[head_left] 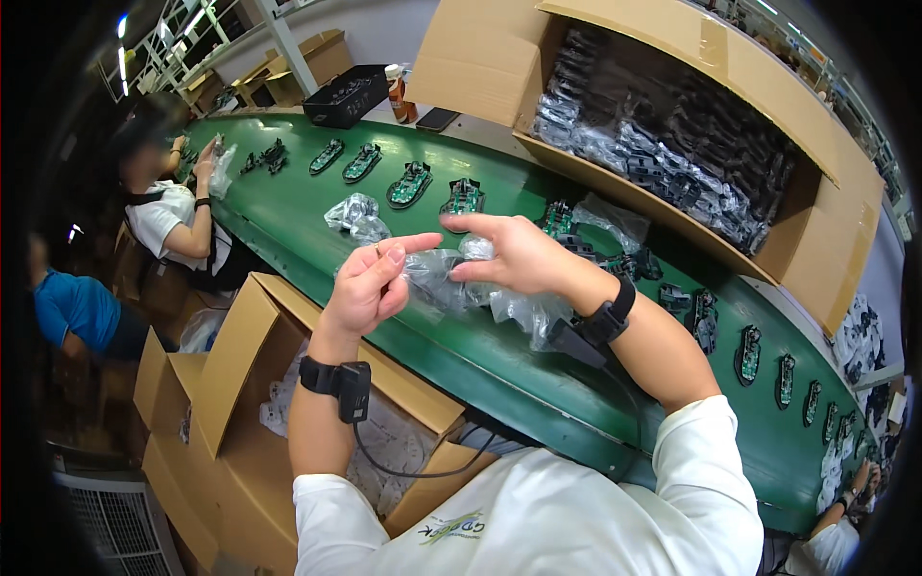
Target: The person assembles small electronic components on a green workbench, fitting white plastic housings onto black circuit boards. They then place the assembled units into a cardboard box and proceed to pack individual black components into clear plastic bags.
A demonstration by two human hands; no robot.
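My left hand hovers over the near side of a green conveyor belt, its index finger stretched to the right and the other fingers loosely curled. Nothing shows in it. Close by on the right is my right hand, thumb and index finger apart, with no object visible between them. Crumpled clear plastic bags lie beneath and between both hands. Just beyond my right fingertips sits a black housing with a green circuit board. Another such unit is partly hidden behind my right hand.
Similar board units line the belt on both sides. A big carton of bagged black parts stands along the far edge. Nearer me, an open carton holds plastic bags. A black bin, a bottle and co-workers are farther off.
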